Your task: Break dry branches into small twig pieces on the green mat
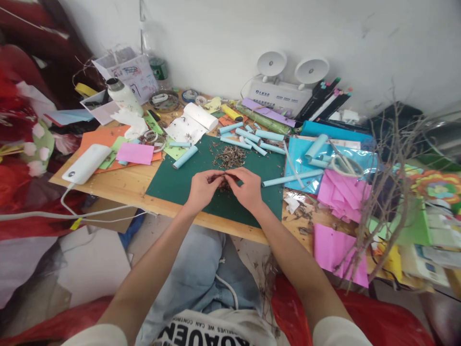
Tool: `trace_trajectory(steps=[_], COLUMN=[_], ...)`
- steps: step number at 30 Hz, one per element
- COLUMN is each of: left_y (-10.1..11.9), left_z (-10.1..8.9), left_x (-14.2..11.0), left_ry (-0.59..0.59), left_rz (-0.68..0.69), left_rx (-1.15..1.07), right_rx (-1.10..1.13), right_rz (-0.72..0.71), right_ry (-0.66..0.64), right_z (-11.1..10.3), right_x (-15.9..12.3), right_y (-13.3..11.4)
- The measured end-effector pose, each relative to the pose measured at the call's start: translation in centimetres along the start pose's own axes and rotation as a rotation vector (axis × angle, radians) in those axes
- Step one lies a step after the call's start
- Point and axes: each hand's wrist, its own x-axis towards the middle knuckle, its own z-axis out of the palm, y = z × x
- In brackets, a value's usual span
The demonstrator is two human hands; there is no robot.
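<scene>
My left hand (202,190) and my right hand (247,188) meet over the dark green cutting mat (173,180), fingertips pinched together on a small brown twig piece (224,179). Both hands are closed around it. A pile of dry brown twig bits (230,156) lies on the mat just beyond my fingers. Several light blue paper rolls (248,137) lie scattered along the mat's far edge, and one long blue roll (288,179) lies to the right of my right hand.
Pink paper sheets (340,192) and bare branches (382,192) are at the right. Scissors (344,163) rest on blue paper. A white power bank (86,163), pink note (135,154), bottle (124,96) and tape rolls sit left. A twin-head lamp (284,91) stands by the wall.
</scene>
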Motion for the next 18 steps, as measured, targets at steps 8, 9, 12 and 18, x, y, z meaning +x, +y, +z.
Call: trace_trajectory(steps=[8, 9, 12, 18], left_y=[0.2, 0.2, 0.3, 1.2], left_z=[-0.1, -0.1, -0.1, 0.0], left_x=[0.0, 0.0, 0.0, -0.3], left_ry=[-0.018, -0.004, 0.037, 0.042], left_rz=[0.014, 0.027, 0.071, 0.117], left_rx=[0.041, 0.056, 0.117, 0.206], right_rx=[-0.026, -0.021, -0.001, 0.044], right_rz=[-0.025, -0.019, 0.021, 0.069], right_ry=[0.008, 0.010, 0.007, -0.003], right_z=[0.1, 0.1, 0.0, -0.2], right_x=[-0.1, -0.1, 0.0, 0.3], right_y=[0.1, 0.0, -0.3, -0.5])
